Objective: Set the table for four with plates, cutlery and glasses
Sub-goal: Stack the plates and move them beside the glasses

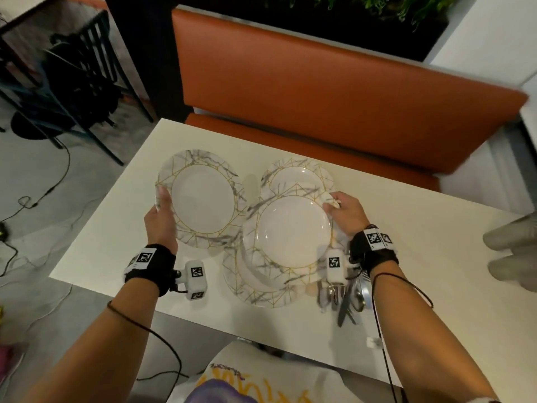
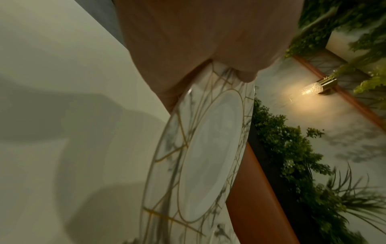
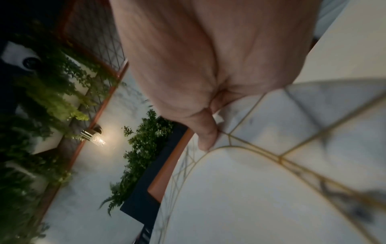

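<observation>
The step in hand seems to be the giving out of the plates. The left hand (image 1: 160, 221) holds one marbled plate (image 1: 203, 199) by its left rim, thumb on top and the other fingers curled under it; in the left wrist view this plate (image 2: 198, 156) is tilted and clear of the desk (image 1: 421, 257). The right hand (image 1: 345, 212) pinches the right rim of a second plate (image 1: 293, 231), thumb (image 3: 205, 132) pressed on the rim; the other fingers are hidden below.

This second plate hangs partly over a third plate (image 1: 258, 289), which lies near the front edge of the desk. A fourth plate (image 1: 299, 175) lies behind the second plate, toward the orange bench (image 1: 334, 91). The cutlery (image 1: 345, 295) is in a loose heap just to the right of the third plate, under the right wrist. Blurred pale shapes (image 1: 511, 251) far to the right of the heap may be the glasses; I cannot tell.

The next move, I judge, is to carry each held plate to its own place and set it down flat. Left of the first plate and right of the second plate the desk shows bare room. The front edge of the desk is near the third plate and the heap, so the wrist should pass with care there.
</observation>
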`<control>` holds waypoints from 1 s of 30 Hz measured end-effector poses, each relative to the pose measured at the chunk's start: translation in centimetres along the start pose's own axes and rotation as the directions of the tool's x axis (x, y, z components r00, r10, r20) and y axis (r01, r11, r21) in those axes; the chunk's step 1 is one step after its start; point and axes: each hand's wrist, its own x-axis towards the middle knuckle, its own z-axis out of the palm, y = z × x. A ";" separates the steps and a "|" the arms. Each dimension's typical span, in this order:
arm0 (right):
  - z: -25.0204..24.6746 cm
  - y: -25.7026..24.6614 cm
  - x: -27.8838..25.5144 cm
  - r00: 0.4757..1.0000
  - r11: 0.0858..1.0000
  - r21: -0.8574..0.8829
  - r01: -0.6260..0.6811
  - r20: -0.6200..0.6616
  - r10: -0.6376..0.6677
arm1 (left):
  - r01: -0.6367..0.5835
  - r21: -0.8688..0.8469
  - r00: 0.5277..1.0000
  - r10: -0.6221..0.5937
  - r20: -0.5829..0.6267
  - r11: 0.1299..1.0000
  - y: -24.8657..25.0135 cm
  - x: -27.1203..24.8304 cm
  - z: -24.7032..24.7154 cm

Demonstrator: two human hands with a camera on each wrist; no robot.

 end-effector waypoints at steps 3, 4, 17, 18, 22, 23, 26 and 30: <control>0.0 -0.4 0.3 0.997 0.993 0.115 -0.003 -0.081 0.012 | 0.089 0.017 0.993 -0.090 0.082 0.996 -1.0 -0.6 1.3; 0.5 -0.4 0.3 0.995 0.989 0.146 -0.019 -0.093 0.033 | 0.126 0.010 0.986 -0.127 0.111 0.992 -1.2 -1.0 1.8; 8.3 -2.4 -2.6 0.992 0.989 0.103 -0.107 0.075 0.099 | 0.262 -0.102 0.915 -0.214 0.341 0.960 -2.3 -3.1 4.4; 8.3 -2.6 -2.7 0.994 0.987 0.120 -0.105 0.055 0.099 | 0.258 -0.125 0.913 -0.199 0.357 0.958 -2.5 -3.1 4.3; 8.5 -2.5 -3.0 0.993 0.990 0.130 -0.052 0.109 0.038 | 0.202 -0.080 0.946 -0.174 0.274 0.976 -2.9 -3.4 4.1; 8.4 -2.5 -3.0 0.986 0.992 0.122 -0.026 0.167 0.005 | 0.182 -0.028 0.961 -0.172 0.216 0.983 -3.4 -3.2 3.9; 7.4 -2.1 -3.0 0.966 1.000 0.005 0.002 0.259 -0.003 | 0.122 0.044 0.990 -0.125 0.071 0.992 -4.1 -2.5 3.2; 6.6 1.1 -2.6 0.990 0.891 -0.446 -0.087 0.064 0.129 | -0.077 0.123 0.997 0.075 0.021 0.989 -3.7 -2.1 1.9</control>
